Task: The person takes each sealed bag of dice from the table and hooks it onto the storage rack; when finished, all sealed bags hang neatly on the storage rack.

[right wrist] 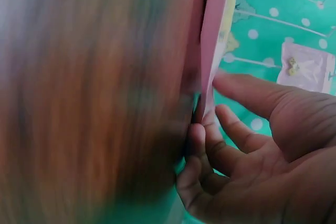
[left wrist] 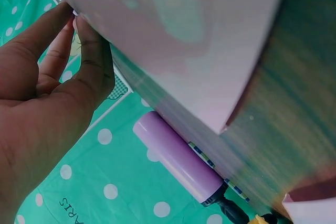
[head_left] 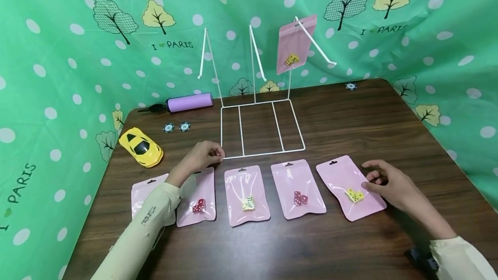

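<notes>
A white wire rack [head_left: 260,126] stands at the middle of a dark wooden desk [head_left: 350,116] hemmed in by green polka-dot cloth, one pink pouch with yellow dice [head_left: 294,44] hanging from its right hook. Toward the back left corner lie a purple pump [head_left: 189,102], two poker chips [head_left: 176,127] and a yellow toy car [head_left: 141,146]; another chip [head_left: 351,86] sits at the back edge. Along the front edge runs a row of five flat pink pouches, the left sleeve covering part of the leftmost one [head_left: 145,191], then one with red dice [head_left: 200,198], one with pale dice [head_left: 246,194] and another with red dice [head_left: 297,189]. The left hand [head_left: 202,155] rests at the rack's front left corner, its fingers [left wrist: 92,51] curled and pinching the wire. The right hand [head_left: 391,182] sits at the right edge of the rightmost pouch [head_left: 350,187], a glossy pink zip bag with a hang hole and two yellow dice inside, lying slightly askew; the thumb touches the pouch beside the dice and the loosely bent fingers [right wrist: 231,129] meet its edge.
</notes>
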The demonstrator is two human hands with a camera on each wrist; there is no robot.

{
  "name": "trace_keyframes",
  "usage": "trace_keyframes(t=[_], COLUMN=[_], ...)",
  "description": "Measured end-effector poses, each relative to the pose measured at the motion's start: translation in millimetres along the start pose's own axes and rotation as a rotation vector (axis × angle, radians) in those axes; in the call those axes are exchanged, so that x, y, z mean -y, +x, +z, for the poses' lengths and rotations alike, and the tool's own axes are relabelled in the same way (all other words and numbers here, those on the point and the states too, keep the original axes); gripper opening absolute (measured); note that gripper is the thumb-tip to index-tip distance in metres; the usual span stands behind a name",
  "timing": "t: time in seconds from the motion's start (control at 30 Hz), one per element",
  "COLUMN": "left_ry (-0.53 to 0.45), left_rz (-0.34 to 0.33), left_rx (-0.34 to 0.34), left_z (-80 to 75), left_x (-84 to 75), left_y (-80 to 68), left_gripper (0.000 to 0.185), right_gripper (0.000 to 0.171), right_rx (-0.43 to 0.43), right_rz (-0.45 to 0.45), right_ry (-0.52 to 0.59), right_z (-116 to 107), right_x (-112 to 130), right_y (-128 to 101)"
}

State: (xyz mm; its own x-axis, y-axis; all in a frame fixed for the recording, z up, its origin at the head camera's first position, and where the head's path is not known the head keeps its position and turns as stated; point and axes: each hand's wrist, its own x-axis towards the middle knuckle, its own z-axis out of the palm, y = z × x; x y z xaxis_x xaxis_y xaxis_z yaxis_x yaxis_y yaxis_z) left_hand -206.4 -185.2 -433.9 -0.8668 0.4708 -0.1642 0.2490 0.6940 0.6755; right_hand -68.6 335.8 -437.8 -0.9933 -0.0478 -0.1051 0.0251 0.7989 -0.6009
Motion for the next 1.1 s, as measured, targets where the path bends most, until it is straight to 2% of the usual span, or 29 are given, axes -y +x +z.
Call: trace_keyframes(t=[0.27, 0.47, 0.67, 0.87, 1.0, 1.1], left_ry=[0.002, 0.0, -0.008, 0.002, 0.001, 0.0], left_rz=[0.002, 0.009, 0.012, 0.023, 0.028, 0.025], left_rx=[-0.008, -0.011, -0.013, -0.013, -0.015, -0.015], left_z=[-0.4, -0.5, -0.7, -0.3, 0.3, 0.4], left_x=[-0.7, -0.8, -1.3, -1.3, -0.2, 0.2], left_y=[0.0, -0.5, -1.8, -2.1, -1.9, -1.5], left_gripper=[0.004, 0.005, 0.007, 0.007, 0.006, 0.006], right_gripper=[0.02, 0.021, 0.023, 0.022, 0.022, 0.028], right_rx=[-0.025, -0.027, -0.037, -0.167, -0.271, -0.357], right_rz=[-0.049, -0.026, 0.021, -0.021, -0.052, -0.085], right_ry=[0.056, 0.119, 0.125, 0.154, 0.248, 0.316], right_z=[7, 8, 6, -5, -23, -39], right_x=[8, 11, 13, 17, 29, 43], right_y=[-5, -6, -3, 4, 12, 18])
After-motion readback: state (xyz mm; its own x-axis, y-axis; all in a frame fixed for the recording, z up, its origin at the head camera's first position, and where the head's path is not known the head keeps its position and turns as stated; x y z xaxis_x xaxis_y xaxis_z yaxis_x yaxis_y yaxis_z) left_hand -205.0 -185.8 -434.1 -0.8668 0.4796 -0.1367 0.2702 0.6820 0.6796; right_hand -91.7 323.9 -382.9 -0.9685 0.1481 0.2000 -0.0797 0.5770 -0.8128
